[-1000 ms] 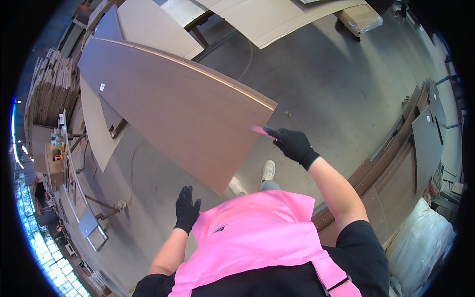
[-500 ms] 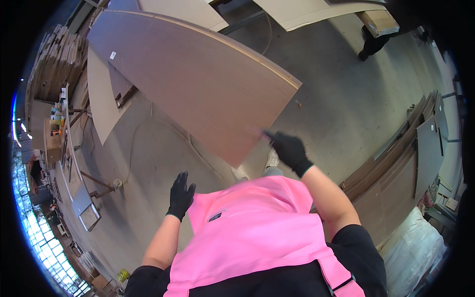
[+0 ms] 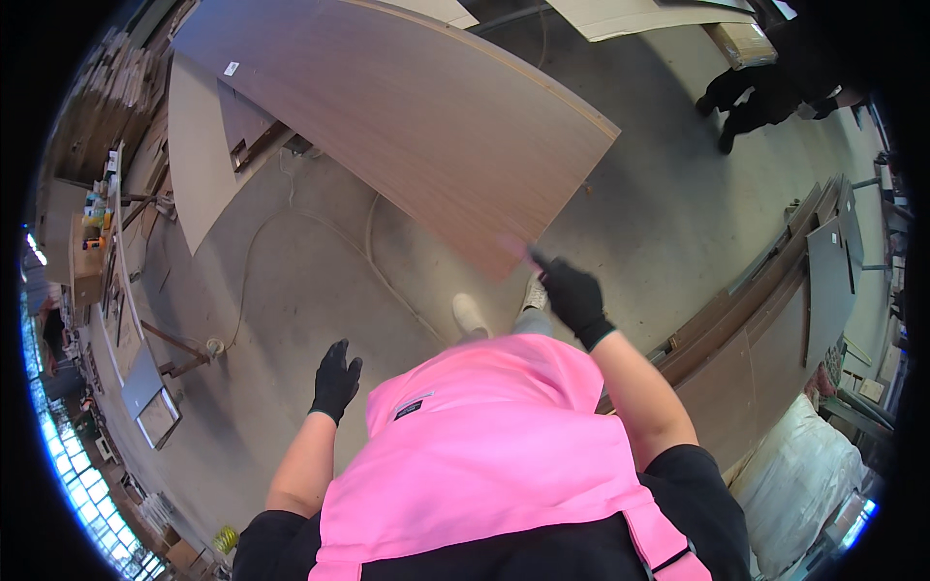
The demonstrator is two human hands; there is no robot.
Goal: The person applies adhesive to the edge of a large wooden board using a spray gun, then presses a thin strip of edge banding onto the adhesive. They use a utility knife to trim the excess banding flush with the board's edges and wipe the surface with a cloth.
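Observation:
A long brown wood-grain panel (image 3: 417, 126) slants across the view ahead of me, its near end close to my feet. My right hand (image 3: 576, 300), in a black glove, is closed around a slim hand tool (image 3: 518, 249) at the panel's near corner. The tool's pinkish end is blurred, so its exact kind cannot be made out; whether it touches the panel is unclear. My left hand (image 3: 336, 381), gloved in black too, hangs over the floor left of my pink apron (image 3: 494, 426). It holds nothing, with the thumb apart from the fingers.
Stacked brown panels (image 3: 756, 339) lean on the right, beside a plastic-wrapped bundle (image 3: 799, 484). A hose or cable (image 3: 320, 218) curves over the floor. On the left stand a cluttered bench (image 3: 87, 257) and piled boards (image 3: 107, 116). A co-worker's dark-clothed legs (image 3: 756, 102) show at far right.
The panel's near end now sits higher in the view, farther from my apron. My left hand is slightly lower and left. More of the co-worker has come into view.

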